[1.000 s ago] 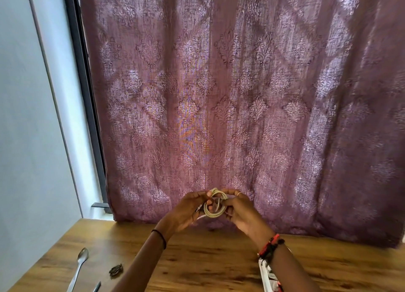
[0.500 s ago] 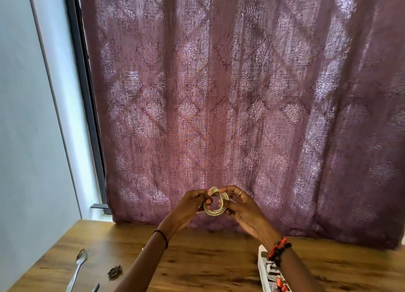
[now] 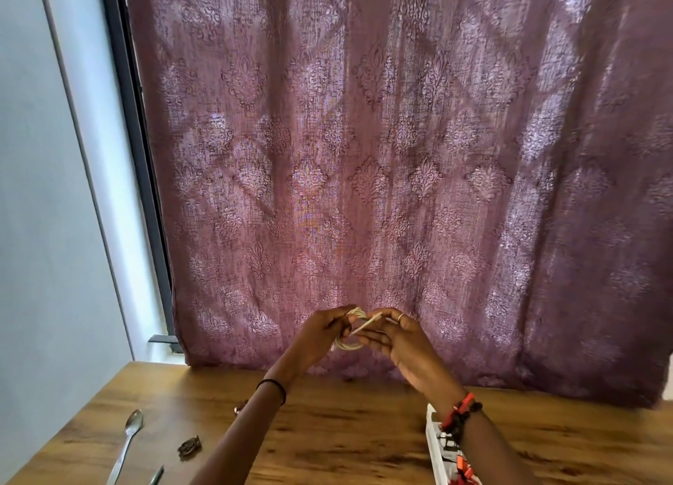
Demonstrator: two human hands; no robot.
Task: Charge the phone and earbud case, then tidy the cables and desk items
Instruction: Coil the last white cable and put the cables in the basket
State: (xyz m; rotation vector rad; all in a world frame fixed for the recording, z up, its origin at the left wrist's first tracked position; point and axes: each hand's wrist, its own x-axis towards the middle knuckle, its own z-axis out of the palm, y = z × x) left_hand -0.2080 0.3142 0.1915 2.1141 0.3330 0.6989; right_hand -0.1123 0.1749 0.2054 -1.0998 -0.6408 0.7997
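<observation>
Table [image 3: 327,441] is grainy wood with a slight sheen, curtain [image 3: 400,157] is woven patterned cloth, spoon [image 3: 127,439] is shiny metal.

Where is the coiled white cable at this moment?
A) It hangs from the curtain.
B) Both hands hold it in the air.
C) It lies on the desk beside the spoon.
B: the left hand and the right hand grip the coiled cable above the desk, so it touches no surface.

Wooden table [image 3: 346,437]: spoon [image 3: 128,435], power strip [image 3: 435,450]
</observation>
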